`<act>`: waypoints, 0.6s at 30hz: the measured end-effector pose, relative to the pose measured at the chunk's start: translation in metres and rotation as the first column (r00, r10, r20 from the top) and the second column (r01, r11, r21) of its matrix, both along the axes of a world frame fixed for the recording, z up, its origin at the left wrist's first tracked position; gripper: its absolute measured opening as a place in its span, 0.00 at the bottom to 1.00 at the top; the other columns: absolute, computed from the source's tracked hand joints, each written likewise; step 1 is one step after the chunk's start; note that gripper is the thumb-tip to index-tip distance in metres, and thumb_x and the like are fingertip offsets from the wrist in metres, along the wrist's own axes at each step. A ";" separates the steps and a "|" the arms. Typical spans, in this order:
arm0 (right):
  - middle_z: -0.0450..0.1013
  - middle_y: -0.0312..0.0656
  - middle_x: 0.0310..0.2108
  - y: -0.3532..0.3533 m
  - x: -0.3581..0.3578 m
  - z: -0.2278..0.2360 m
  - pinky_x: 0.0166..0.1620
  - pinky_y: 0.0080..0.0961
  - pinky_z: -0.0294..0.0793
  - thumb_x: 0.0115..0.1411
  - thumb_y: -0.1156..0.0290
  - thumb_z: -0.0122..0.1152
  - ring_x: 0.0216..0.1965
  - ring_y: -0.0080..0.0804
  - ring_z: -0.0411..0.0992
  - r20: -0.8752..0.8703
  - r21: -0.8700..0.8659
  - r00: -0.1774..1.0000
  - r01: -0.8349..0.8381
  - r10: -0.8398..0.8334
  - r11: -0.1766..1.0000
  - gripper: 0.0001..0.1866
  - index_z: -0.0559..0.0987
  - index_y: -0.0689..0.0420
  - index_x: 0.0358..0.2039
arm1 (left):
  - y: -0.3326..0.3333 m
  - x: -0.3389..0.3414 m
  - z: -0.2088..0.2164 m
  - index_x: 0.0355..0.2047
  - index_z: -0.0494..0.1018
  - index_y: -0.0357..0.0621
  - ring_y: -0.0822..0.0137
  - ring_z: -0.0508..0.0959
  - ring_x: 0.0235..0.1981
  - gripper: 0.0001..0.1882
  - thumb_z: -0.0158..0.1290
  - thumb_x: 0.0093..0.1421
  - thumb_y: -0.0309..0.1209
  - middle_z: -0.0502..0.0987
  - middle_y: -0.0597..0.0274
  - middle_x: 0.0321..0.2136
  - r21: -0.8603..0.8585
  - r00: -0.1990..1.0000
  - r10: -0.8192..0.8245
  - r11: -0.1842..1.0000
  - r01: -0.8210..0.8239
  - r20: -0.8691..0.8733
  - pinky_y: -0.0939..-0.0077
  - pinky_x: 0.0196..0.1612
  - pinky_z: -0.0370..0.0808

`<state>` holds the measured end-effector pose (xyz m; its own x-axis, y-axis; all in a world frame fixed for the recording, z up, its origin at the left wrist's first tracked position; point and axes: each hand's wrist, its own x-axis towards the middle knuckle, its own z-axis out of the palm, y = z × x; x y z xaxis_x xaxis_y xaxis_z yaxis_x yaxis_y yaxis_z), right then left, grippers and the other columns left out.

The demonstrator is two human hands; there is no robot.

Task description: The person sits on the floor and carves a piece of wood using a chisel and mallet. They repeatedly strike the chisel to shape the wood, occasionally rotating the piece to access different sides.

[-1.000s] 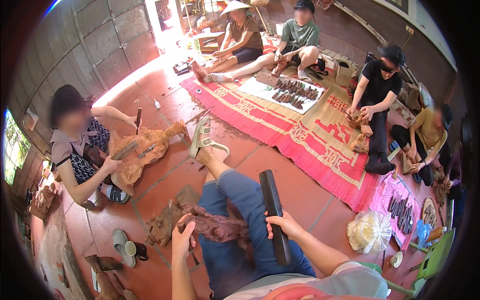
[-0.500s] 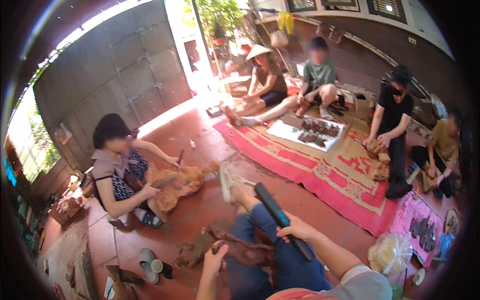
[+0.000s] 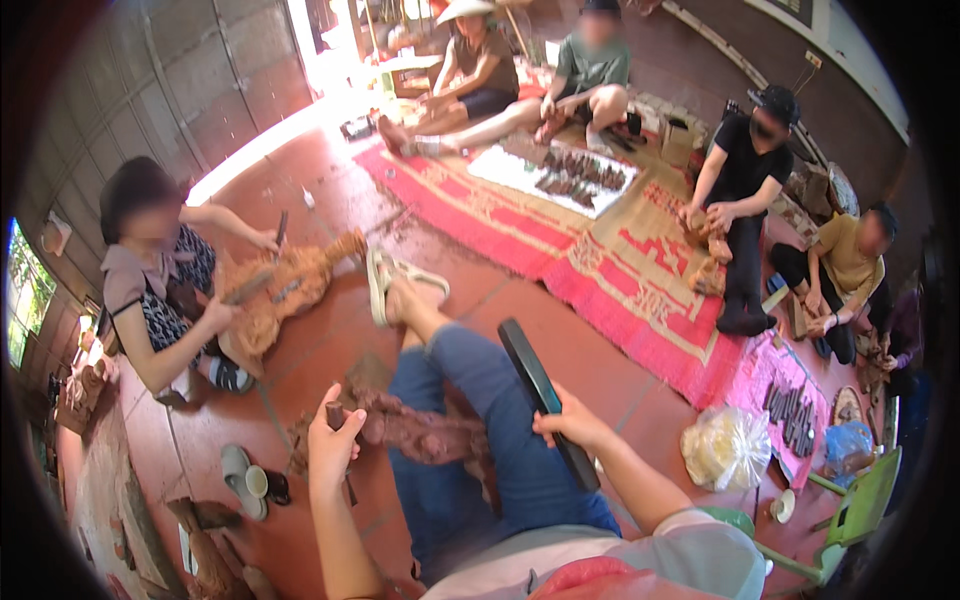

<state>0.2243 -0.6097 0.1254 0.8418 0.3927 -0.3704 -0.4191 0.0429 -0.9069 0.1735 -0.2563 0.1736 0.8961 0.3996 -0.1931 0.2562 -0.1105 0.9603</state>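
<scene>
A knobbly reddish-brown wood carving (image 3: 425, 432) lies across my thighs, against my blue trousers. Beside its left end, my left hand (image 3: 334, 440) is closed around a chisel (image 3: 349, 488), a slim brown rod whose top shows above the thumb and whose lower part hangs below the hand. I cannot make out its tip. My right hand (image 3: 572, 418) grips a long, flat, dark bar-shaped mallet (image 3: 535, 375) with a teal sheen on one side. The mallet slants over my right thigh, apart from the carving.
At left, a person works on a pale orange wood carving (image 3: 290, 290). Grey slippers (image 3: 243, 480) and a cup (image 3: 257, 482) stand near my left. Several people sit along the red mat (image 3: 600, 300). A plastic bag (image 3: 727, 450), dark tools on pink cloth (image 3: 790, 410) and a green chair (image 3: 865, 500) are right.
My view has tilted down and swung right, so the scene sits further left. My left hand has come away from the carving to its left side. Both tools stay in hand.
</scene>
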 end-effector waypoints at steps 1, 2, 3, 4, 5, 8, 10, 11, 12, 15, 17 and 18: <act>0.67 0.38 0.25 -0.002 0.001 -0.009 0.22 0.22 0.72 0.48 0.85 0.59 0.20 0.23 0.69 0.001 0.011 1.000 0.010 -0.010 1.000 0.44 0.52 0.55 0.65 | 0.000 0.013 0.024 0.62 0.59 0.42 0.80 0.66 0.13 0.35 0.59 0.55 0.28 0.70 0.68 0.25 0.047 0.998 -0.056 0.997 0.055 0.028 0.85 0.14 0.64; 0.67 0.37 0.25 -0.002 0.002 -0.016 0.23 0.22 0.72 0.48 0.85 0.59 0.20 0.23 0.68 -0.020 0.032 1.000 0.018 -0.018 0.999 0.46 0.50 0.54 0.66 | 0.000 0.029 0.047 0.63 0.58 0.42 0.79 0.66 0.13 0.37 0.59 0.54 0.27 0.71 0.68 0.25 0.099 0.993 -0.112 0.989 0.107 0.042 0.83 0.14 0.64; 0.68 0.37 0.25 -0.002 -0.001 -0.025 0.23 0.22 0.72 0.49 0.85 0.59 0.20 0.23 0.68 -0.020 0.035 0.999 0.037 -0.037 0.999 0.46 0.49 0.53 0.66 | 0.002 0.051 0.061 0.64 0.56 0.42 0.78 0.66 0.12 0.39 0.59 0.53 0.26 0.71 0.67 0.23 0.187 0.983 -0.180 0.968 0.169 0.045 0.82 0.13 0.64; 0.68 0.36 0.25 -0.003 0.002 -0.031 0.23 0.22 0.72 0.49 0.84 0.59 0.20 0.22 0.68 -0.021 0.036 0.998 0.057 -0.057 0.998 0.46 0.48 0.53 0.66 | 0.006 0.078 0.076 0.65 0.54 0.42 0.77 0.67 0.12 0.41 0.60 0.51 0.25 0.71 0.66 0.21 0.272 0.969 -0.246 0.935 0.226 0.040 0.81 0.13 0.64; 0.68 0.36 0.25 -0.005 0.004 -0.031 0.23 0.22 0.72 0.49 0.84 0.60 0.20 0.22 0.68 -0.021 0.026 0.996 0.083 -0.083 0.996 0.46 0.48 0.53 0.66 | 0.010 0.111 0.085 0.61 0.59 0.40 0.76 0.68 0.12 0.37 0.60 0.51 0.25 0.72 0.65 0.20 0.305 0.963 -0.259 0.914 0.268 -0.072 0.80 0.13 0.64; 0.68 0.34 0.25 0.016 -0.001 -0.032 0.24 0.22 0.73 0.50 0.84 0.60 0.20 0.21 0.68 -0.039 0.042 0.998 0.053 -0.052 0.998 0.45 0.49 0.53 0.65 | 0.082 0.198 0.065 0.43 0.73 0.33 0.73 0.69 0.10 0.20 0.62 0.50 0.28 0.72 0.62 0.14 0.368 0.916 -0.070 0.902 0.227 -0.396 0.75 0.11 0.63; 0.68 0.33 0.24 0.015 -0.002 -0.034 0.24 0.22 0.73 0.50 0.83 0.61 0.20 0.21 0.68 -0.028 0.035 0.998 0.059 -0.058 0.998 0.44 0.50 0.53 0.65 | 0.091 0.229 0.068 0.29 0.73 0.31 0.72 0.69 0.09 0.14 0.63 0.50 0.30 0.73 0.61 0.13 0.457 0.865 -0.129 0.806 0.377 -0.486 0.72 0.10 0.63; 0.68 0.33 0.24 0.009 -0.003 -0.036 0.24 0.22 0.73 0.50 0.83 0.61 0.20 0.21 0.68 -0.035 0.055 0.997 0.077 -0.075 0.996 0.44 0.50 0.53 0.65 | 0.065 0.238 0.088 0.29 0.72 0.32 0.73 0.68 0.10 0.15 0.64 0.49 0.30 0.72 0.62 0.14 0.512 0.885 -0.168 0.763 0.395 -0.433 0.73 0.10 0.64; 0.69 0.34 0.25 0.004 -0.004 -0.036 0.24 0.22 0.73 0.50 0.83 0.61 0.20 0.21 0.69 -0.049 0.072 0.995 0.091 -0.088 0.993 0.44 0.50 0.53 0.65 | 0.035 0.245 0.111 0.28 0.71 0.33 0.73 0.68 0.11 0.15 0.64 0.49 0.30 0.71 0.64 0.14 0.560 0.898 -0.210 0.720 0.409 -0.386 0.74 0.11 0.64; 0.69 0.34 0.25 -0.003 -0.005 -0.037 0.25 0.22 0.73 0.50 0.83 0.61 0.20 0.21 0.69 -0.077 0.098 0.994 0.079 -0.072 0.992 0.44 0.50 0.53 0.65 | -0.004 0.280 0.148 0.57 0.54 0.30 0.74 0.67 0.12 0.39 0.63 0.50 0.31 0.70 0.64 0.16 0.584 0.944 -0.218 0.743 0.325 -0.248 0.76 0.12 0.65; 0.69 0.34 0.25 -0.004 0.000 -0.039 0.25 0.22 0.74 0.51 0.83 0.61 0.21 0.21 0.69 -0.068 0.103 0.996 0.069 -0.062 0.992 0.44 0.50 0.53 0.65 | -0.037 0.294 0.170 0.61 0.50 0.31 0.75 0.67 0.12 0.44 0.62 0.50 0.31 0.70 0.65 0.17 0.555 0.945 -0.232 0.766 0.324 -0.231 0.76 0.13 0.65; 0.69 0.34 0.25 -0.004 -0.001 -0.042 0.25 0.23 0.74 0.51 0.83 0.61 0.21 0.21 0.69 -0.058 0.104 0.996 0.069 -0.063 0.992 0.44 0.50 0.53 0.65 | -0.053 0.301 0.180 0.63 0.47 0.31 0.75 0.67 0.13 0.46 0.62 0.49 0.30 0.70 0.65 0.17 0.551 0.946 -0.244 0.769 0.324 -0.215 0.77 0.13 0.65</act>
